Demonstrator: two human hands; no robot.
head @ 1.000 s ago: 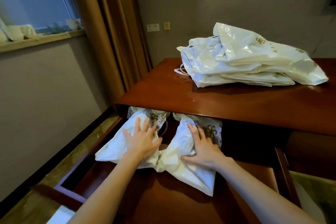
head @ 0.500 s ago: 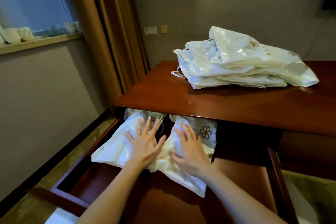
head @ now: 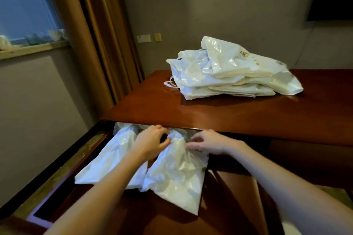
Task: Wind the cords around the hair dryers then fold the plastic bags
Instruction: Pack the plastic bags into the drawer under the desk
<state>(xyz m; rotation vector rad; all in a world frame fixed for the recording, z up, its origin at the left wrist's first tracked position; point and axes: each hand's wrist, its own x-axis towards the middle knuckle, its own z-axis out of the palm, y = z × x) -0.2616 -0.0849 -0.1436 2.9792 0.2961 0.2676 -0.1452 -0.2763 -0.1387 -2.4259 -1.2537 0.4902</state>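
Left hand: my left hand (head: 151,142) lies on the left bag, fingers curled down at its far end near the desk edge; whether they pinch the plastic or only press it, I cannot tell.
Right hand: my right hand (head: 207,142) reaches over the right bag, fingers bent and blurred; I cannot tell if it has hold of anything.
Left bag: white plastic bag (head: 109,155), flat, smooth, lying in the open drawer (head: 63,181), its top tucked under the desk edge.
Right bag: white plastic bag (head: 175,179), just beside the left one and partly over it, creased, lumpy in the middle, a thin handle loop at its right side.
Hair dryers: none visible; contents of the drawer bags hidden.
Pile of bags: loose heap of glossy white bags (head: 231,70) with gold print on the desk (head: 219,118), well apart from my hands.
Risk, slipping: the film looks slick; a light pinch may let a bag slide out.
Risk, snagging: bag tops sit under the desk edge and may catch or tear if pulled up sharply.
Risk, tangling: the handle loop could hook my fingers or the other bag.
Risk, pile: the heap is loose and could slide on the polished wood.
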